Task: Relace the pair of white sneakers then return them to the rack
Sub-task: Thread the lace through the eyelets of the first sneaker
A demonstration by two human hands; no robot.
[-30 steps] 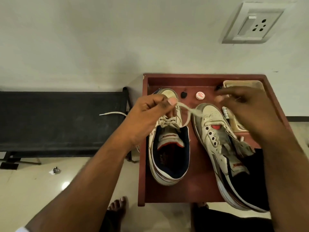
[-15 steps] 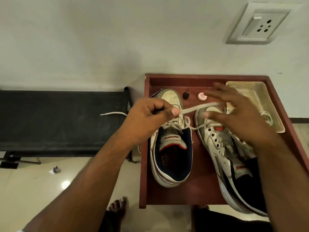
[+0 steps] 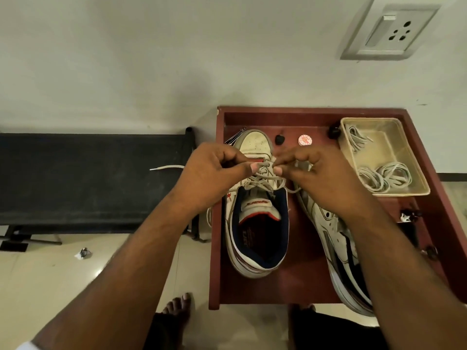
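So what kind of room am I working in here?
Probably a room in a home, perhaps an entryway. A wall socket sits on a plain painted wall, a low black bench stands on a glossy tiled floor, and the person's feet are bare.

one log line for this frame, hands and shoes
left hand: pinches lace | right hand: pinches lace | left shoe: being laced, on table | right shoe: beside it | spare laces: in tray

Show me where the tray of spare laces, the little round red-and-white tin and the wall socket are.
Tray of spare laces [image 3: 364, 157]: head view, bare floor of the tray.
Round tin [image 3: 305, 140]: head view, its printed lid.
Wall socket [image 3: 389, 34]: head view, middle of its faceplate.
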